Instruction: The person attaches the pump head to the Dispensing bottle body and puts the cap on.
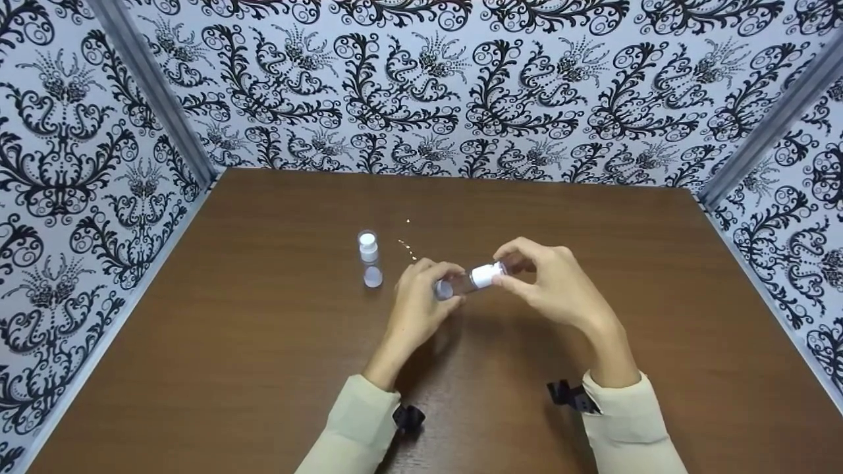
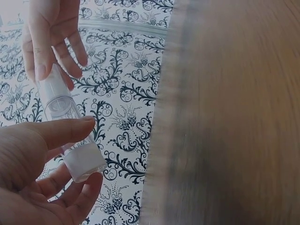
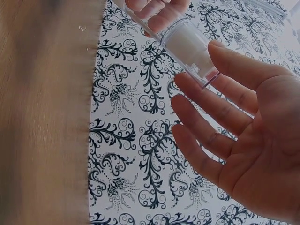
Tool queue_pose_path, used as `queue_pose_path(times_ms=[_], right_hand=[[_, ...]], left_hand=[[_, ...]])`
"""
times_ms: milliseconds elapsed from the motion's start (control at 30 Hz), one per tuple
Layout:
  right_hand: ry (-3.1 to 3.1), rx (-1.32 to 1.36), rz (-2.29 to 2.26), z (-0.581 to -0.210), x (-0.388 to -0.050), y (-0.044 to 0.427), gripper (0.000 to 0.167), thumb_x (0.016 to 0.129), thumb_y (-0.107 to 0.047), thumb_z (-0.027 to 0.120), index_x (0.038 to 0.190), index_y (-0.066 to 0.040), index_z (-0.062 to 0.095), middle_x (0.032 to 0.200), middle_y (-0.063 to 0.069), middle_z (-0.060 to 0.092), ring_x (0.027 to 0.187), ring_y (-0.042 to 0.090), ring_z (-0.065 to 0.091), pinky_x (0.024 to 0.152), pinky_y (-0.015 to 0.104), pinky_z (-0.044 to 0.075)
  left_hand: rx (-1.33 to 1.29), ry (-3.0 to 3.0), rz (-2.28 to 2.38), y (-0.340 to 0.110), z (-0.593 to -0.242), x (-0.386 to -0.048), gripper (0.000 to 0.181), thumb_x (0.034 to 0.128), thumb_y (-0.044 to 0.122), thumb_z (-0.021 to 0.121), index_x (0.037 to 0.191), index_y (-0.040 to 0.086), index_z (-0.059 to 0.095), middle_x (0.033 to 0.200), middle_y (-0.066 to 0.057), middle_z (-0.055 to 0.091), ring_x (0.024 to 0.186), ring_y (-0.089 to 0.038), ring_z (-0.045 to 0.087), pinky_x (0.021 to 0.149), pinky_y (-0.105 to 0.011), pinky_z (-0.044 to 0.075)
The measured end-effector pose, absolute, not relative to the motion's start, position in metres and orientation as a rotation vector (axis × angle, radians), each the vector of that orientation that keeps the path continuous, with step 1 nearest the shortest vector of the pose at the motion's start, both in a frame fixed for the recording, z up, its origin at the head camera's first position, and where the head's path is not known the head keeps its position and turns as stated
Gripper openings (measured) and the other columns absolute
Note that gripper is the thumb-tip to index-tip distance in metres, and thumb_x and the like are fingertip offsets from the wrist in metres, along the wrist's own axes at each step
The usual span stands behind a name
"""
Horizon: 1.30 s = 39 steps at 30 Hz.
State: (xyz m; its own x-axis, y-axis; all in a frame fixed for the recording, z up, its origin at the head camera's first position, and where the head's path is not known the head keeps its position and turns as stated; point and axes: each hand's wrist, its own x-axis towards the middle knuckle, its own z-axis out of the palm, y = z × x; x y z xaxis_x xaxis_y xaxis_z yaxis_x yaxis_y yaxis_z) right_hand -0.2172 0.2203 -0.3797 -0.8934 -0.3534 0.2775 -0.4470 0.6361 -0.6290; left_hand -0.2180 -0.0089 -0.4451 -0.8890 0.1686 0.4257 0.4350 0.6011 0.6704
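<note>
A small clear pump bottle (image 1: 487,275) with a white upper part is held tilted above the table between both hands. My left hand (image 1: 421,296) grips its lower end, thumb on one side and fingers on the other; the white base (image 2: 85,160) shows in the left wrist view. At the other end, the thumb and fingertips of my right hand (image 1: 560,283) pinch the clear cap over the white pump top (image 3: 190,47). A second pump bottle (image 1: 369,259) of the same look, capped, is on the table to the left of my left hand.
Several tiny pale bits (image 1: 407,247) lie on the brown table (image 1: 263,329) between the second bottle and the left hand. Walls with a black-and-white scroll pattern (image 1: 428,85) enclose the table at the back and both sides.
</note>
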Motion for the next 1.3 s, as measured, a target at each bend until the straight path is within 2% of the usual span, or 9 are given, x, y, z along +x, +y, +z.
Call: queue_pose_path(times_ms=[333,1033,1300], right_hand=[[-2.713,0.671,1.111,-0.3761,-0.2156,0.2198,0.025,0.091,-0.017,0.086,0.113,-0.012,0.074,0.095,-0.004,0.078,0.089,0.012,0.073,0.090,0.038,0.059],[-2.712,0.657,1.133,-0.3743,-0.2153,0.2200,0.025,0.089,-0.016,0.087,0.110,-0.012,0.074,0.096,-0.003,0.079,0.091,0.014,0.075,0.084,0.037,0.060],[-2.721,0.656,1.125,-0.3742,-0.2139,0.2202,0.026,0.090,-0.018,0.087,0.112,-0.012,0.075,0.095,-0.004,0.078,0.090,0.013,0.074,0.087,0.036,0.059]], left_hand=[[-0.490,-2.493,-1.188,-0.0079,-0.4434,-0.2162,0.036,0.0751,0.013,0.097,0.108,0.017,0.082,0.096,-0.001,0.071,0.089,-0.019,0.062,0.082,-0.039,0.049],[-0.505,-2.458,-1.140,-0.0068,-0.4437,-0.2154,0.036,0.0748,0.016,0.098,0.108,0.017,0.083,0.092,-0.001,0.069,0.086,-0.018,0.060,0.078,-0.038,0.049],[-0.516,-2.468,-1.109,-0.0050,-0.4448,-0.2149,0.037,0.0749,0.017,0.098,0.108,0.018,0.082,0.092,0.000,0.070,0.085,-0.017,0.061,0.076,-0.038,0.050]])
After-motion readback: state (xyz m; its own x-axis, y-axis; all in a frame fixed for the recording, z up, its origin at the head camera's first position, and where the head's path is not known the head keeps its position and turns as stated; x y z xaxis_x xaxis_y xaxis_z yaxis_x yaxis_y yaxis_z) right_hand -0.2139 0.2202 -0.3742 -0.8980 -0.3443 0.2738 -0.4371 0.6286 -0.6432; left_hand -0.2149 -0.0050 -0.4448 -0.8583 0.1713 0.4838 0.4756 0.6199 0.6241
